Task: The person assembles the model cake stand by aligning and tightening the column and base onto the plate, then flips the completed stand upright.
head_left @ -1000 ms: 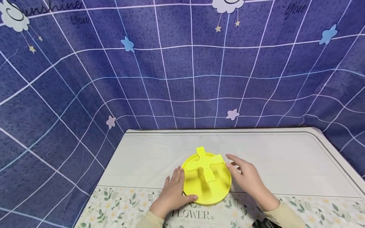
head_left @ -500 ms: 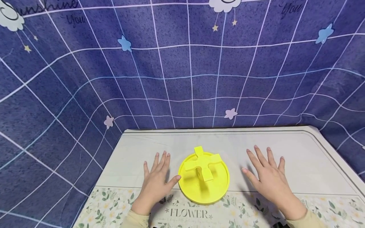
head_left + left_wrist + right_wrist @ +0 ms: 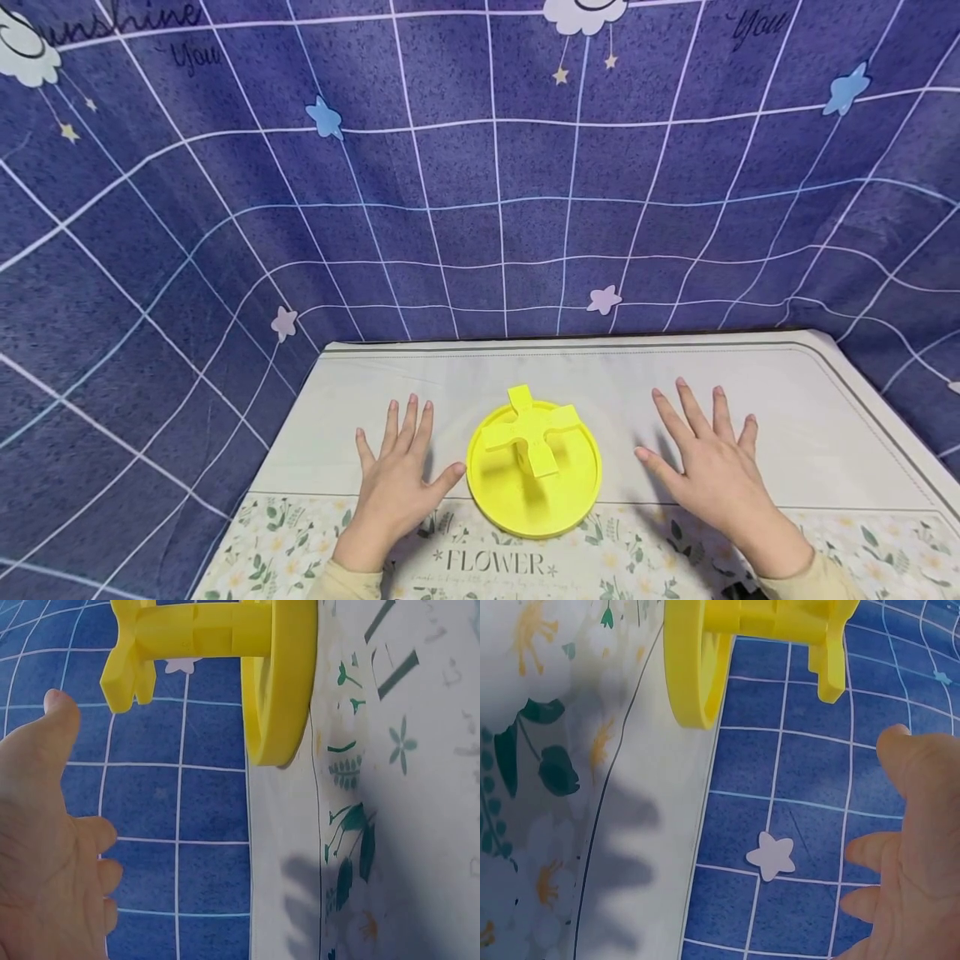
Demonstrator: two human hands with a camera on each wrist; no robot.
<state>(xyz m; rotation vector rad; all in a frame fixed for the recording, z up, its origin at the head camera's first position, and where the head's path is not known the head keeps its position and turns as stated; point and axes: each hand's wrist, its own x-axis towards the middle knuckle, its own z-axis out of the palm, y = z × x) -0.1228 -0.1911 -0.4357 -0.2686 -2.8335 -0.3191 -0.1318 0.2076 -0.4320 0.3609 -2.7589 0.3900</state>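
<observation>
A yellow round base (image 3: 525, 508) with a raised rim stands on the table, and from its middle rises a post topped by a four-armed cross (image 3: 531, 429). To its left my left hand (image 3: 397, 487) hovers with straight, spread fingers, its thumb tip close to the rim in the head view. On the other side my right hand (image 3: 712, 475) is held palm down with fingers spread, farther from the base. Neither hand holds anything. From the side, the left wrist view shows the post (image 3: 202, 630) and the upright stand of the base.
A white tablecloth (image 3: 750, 400) with a floral band and the word FLOWER covers the table. Behind and to the sides hangs a blue curtain (image 3: 465, 233) with a grid pattern, stars and clouds. Hand shadows fall on the cloth.
My left hand has let go of the base's edge and moved left. My right hand has drawn away to the right, its fingers spreading. The yellow piece stays in place.
</observation>
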